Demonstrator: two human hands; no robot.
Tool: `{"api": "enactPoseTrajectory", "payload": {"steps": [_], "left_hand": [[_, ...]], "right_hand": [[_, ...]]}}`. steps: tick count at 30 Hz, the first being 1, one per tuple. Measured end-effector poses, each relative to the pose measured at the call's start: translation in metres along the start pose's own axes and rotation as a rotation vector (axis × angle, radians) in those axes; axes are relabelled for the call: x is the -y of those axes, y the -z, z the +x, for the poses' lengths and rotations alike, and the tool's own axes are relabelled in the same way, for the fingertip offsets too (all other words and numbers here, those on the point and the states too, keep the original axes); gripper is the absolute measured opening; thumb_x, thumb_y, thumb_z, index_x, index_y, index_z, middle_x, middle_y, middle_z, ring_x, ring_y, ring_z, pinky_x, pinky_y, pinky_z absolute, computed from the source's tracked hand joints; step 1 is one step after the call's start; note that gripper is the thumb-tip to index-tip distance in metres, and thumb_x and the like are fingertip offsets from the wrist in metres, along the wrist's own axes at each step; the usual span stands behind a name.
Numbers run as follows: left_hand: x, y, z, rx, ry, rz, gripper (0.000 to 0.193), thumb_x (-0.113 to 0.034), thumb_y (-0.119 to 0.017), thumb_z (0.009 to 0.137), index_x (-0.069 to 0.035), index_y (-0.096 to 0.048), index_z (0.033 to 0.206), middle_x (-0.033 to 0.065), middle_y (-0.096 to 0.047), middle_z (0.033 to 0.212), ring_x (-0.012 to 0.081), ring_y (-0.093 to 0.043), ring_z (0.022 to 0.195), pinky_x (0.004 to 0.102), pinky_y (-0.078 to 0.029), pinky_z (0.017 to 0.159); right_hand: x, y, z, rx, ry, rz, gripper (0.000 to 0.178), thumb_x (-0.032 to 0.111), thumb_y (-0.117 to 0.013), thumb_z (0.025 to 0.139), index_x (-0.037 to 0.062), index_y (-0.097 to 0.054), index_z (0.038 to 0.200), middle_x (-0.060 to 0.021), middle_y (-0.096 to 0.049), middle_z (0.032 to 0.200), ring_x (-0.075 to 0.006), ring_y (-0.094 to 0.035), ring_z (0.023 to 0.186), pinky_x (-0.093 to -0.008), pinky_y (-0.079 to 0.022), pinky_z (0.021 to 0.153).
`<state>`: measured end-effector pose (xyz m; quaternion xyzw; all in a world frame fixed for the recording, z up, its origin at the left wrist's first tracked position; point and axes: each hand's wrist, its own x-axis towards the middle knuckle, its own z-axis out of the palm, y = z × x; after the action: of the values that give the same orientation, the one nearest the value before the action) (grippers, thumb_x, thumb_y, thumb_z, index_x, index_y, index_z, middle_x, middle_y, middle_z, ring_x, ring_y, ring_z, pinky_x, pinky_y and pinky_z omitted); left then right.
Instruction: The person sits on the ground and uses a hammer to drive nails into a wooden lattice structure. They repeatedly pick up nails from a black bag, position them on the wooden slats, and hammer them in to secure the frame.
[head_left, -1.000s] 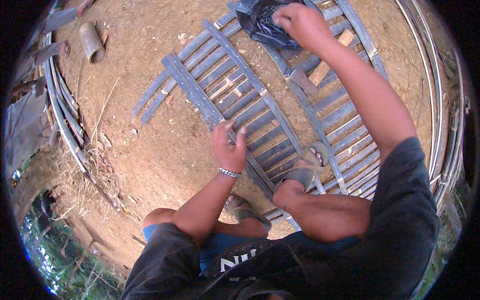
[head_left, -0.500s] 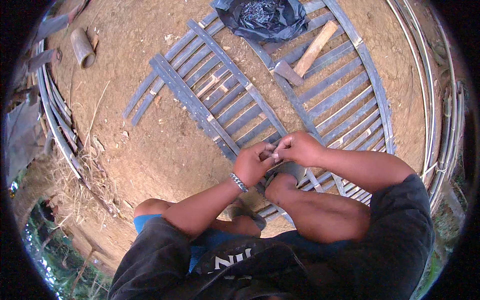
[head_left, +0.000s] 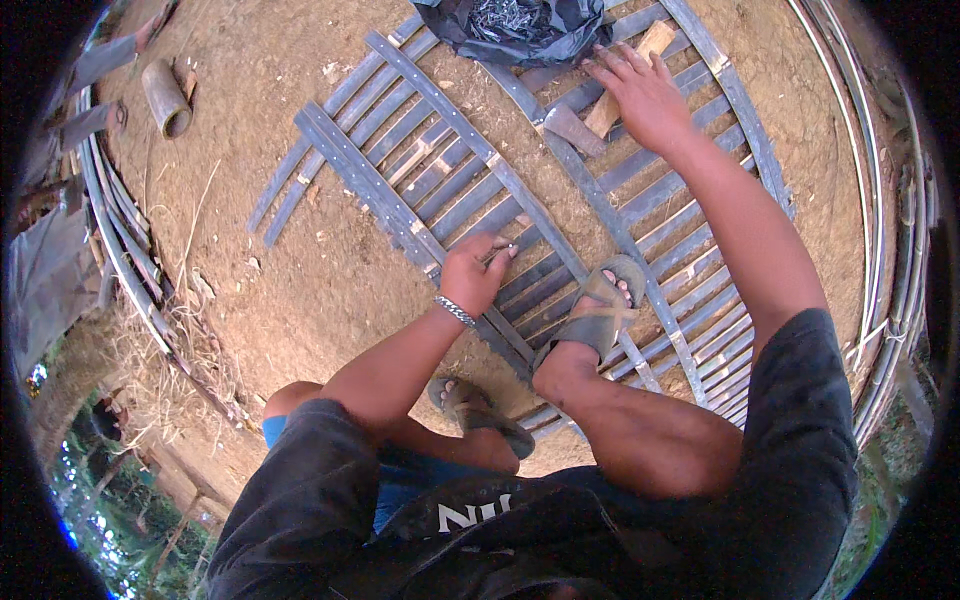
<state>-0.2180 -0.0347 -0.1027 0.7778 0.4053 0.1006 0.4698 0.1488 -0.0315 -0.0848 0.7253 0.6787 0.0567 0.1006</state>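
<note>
Two hands at work on a slatted bamboo panel (head_left: pixel 520 190) lying on the dirt ground (head_left: pixel 300 290): left hand (head_left: pixel 475 275) pinches a small nail on a slat near panel's middle; right hand (head_left: pixel 645 95), fingers spread, rests on the hammer (head_left: pixel 600 115) w/ wooden handle, beside black nail bag (head_left: pixel 520 30). Sandalled foot (head_left: pixel 595 315) on panel.

Slat panel (head_left: pixel 470 170) was split bamboo — grey, matt, weathered. Hammer (head_left: pixel 600 115) had a pale rough wooden handle and dull metal head; bag (head_left: pixel 520 25) was glossy black plastic. Ground (head_left: pixel 270 270) was dry, gritty earth.
</note>
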Motion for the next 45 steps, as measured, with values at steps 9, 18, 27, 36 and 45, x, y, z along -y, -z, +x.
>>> {"api": "enactPoseTrajectory", "payload": {"steps": [9,18,27,36,45], "left_hand": [[0.011,-0.007,0.024,-0.121,-0.102,0.09,0.013,-0.012,-0.078,0.084,-0.004,-0.074,0.094,0.0146,-0.073,0.1,0.0342,-0.069,0.096,0.0422,-0.053,0.087],[0.011,-0.031,0.056,-0.246,-0.343,0.158,0.008,-0.015,-0.079,0.082,-0.011,-0.075,0.088,0.0023,-0.074,0.117,0.0288,-0.057,0.129,0.0556,-0.032,0.115],[0.02,-0.039,0.057,-0.215,-0.275,0.14,0.009,-0.012,-0.077,0.083,-0.011,-0.075,0.091,0.0014,-0.074,0.123,0.0301,-0.054,0.136,0.0583,-0.022,0.121],[0.021,-0.04,0.058,-0.213,-0.242,0.162,0.007,-0.012,-0.076,0.084,-0.012,-0.074,0.09,0.001,-0.074,0.121,0.0288,-0.055,0.135,0.0571,-0.023,0.121],[0.019,-0.039,0.059,-0.183,-0.282,0.176,0.005,-0.008,-0.072,0.088,-0.009,-0.069,0.092,0.0097,-0.073,0.123,0.0372,-0.053,0.138,0.0605,-0.022,0.121]], "right_hand": [[-0.028,0.019,-0.011,0.289,0.069,0.03,0.041,0.011,-0.069,0.084,0.0155,-0.065,0.125,-0.0046,-0.064,0.132,-0.0246,-0.054,0.133,-0.0518,-0.044,0.106],[0.0,0.066,-0.125,0.706,-0.317,0.741,0.033,0.022,-0.077,0.088,0.0062,-0.06,0.112,-0.0223,-0.068,0.101,-0.0423,-0.066,0.098,-0.05,-0.051,0.083],[0.036,0.075,-0.166,0.673,-0.441,1.012,0.034,0.02,-0.073,0.091,0.0053,-0.057,0.117,-0.027,-0.067,0.097,-0.0465,-0.067,0.096,-0.0511,-0.052,0.081],[0.063,0.074,-0.182,0.619,-0.355,1.123,0.046,0.013,-0.067,0.094,0.004,-0.045,0.133,-0.0283,-0.067,0.105,-0.0476,-0.067,0.099,-0.0506,-0.053,0.084],[0.12,0.048,-0.178,0.427,-0.555,1.395,0.057,0.011,-0.063,0.094,0.0003,-0.034,0.142,-0.0326,-0.062,0.115,-0.0493,-0.065,0.107,-0.0516,-0.05,0.091]]}}
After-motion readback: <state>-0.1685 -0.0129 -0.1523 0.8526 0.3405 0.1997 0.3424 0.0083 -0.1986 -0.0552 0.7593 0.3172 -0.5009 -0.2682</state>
